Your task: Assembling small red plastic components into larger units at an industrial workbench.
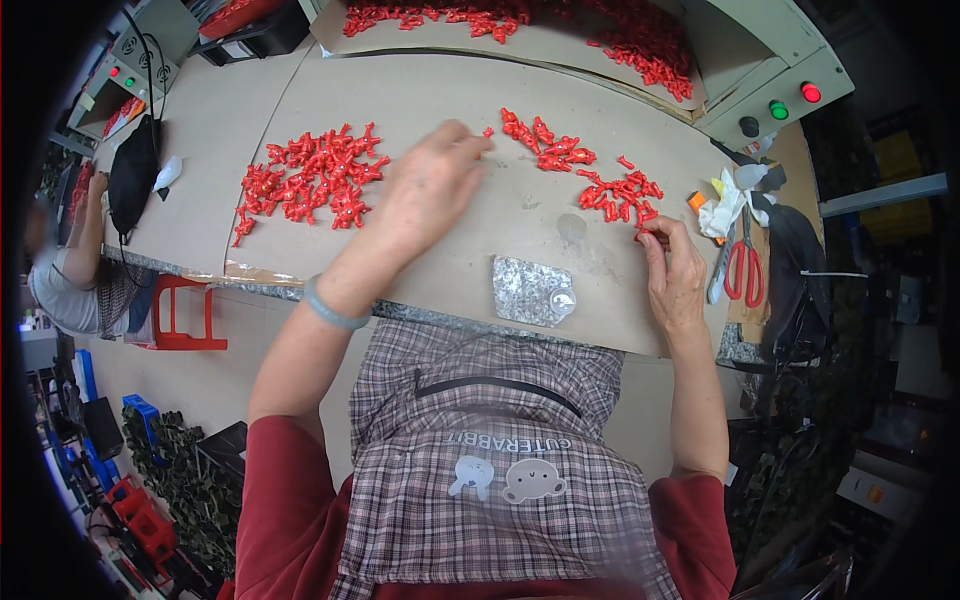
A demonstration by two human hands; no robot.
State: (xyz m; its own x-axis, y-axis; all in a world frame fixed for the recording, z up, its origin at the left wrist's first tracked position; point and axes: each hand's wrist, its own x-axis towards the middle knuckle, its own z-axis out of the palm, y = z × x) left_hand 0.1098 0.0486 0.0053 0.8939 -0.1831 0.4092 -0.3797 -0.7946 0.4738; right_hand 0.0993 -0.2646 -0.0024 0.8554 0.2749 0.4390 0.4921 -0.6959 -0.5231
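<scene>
My left hand (430, 185), slightly blurred by motion, is over the middle of the table with its fingers drawn together. A small red plastic piece (488, 132) shows at its fingertips. At the right, my right hand (677, 272) pinches a small red piece (643, 236) between thumb and fingers, at the near edge of a loose cluster of red figure-like pieces (615, 195). Another small cluster of red pieces (550, 145) lies farther back. A large pile of the same red pieces (310, 175) spreads left of my left hand.
A metal plate with a round clear part (535, 292) lies near the table's front edge. Red-handled scissors (743, 272) and crumpled white tissue (722, 215) are at the right. Behind stands a machine (775, 85) with red pieces inside. Another person (85, 265) sits far left.
</scene>
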